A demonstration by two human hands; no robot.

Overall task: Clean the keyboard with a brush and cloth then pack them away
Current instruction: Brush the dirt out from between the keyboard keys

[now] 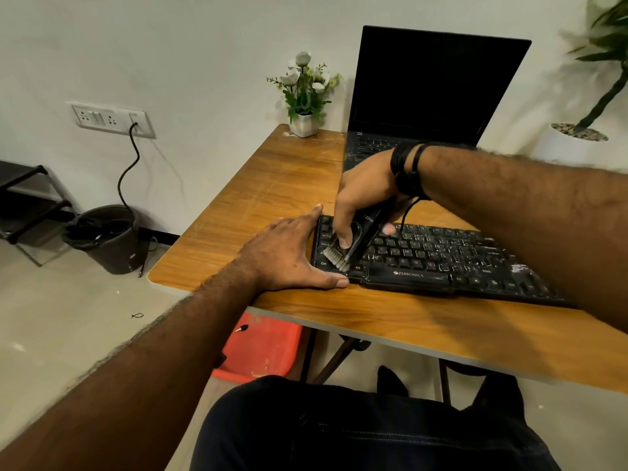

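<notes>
The right hand (365, 188) is gripping the brush (353, 244) over the keyboard (441, 263)'s left end; the left hand (289, 253), fingers straight, is bracing that edge on the counter (272, 185).

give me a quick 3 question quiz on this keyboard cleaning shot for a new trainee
1. True or false: the brush bristles are on the right end of the keyboard.
2. Which hand holds the brush?
A. left hand
B. right hand
C. neither
3. Fill in: the left hand lies flat on the table against the keyboard's ____ end.

Key
1. False: the bristles are at the left end, near the Ctrl key.
2. B: the right hand's fingers grip the brush; the left hand holds nothing.
3. left
</notes>
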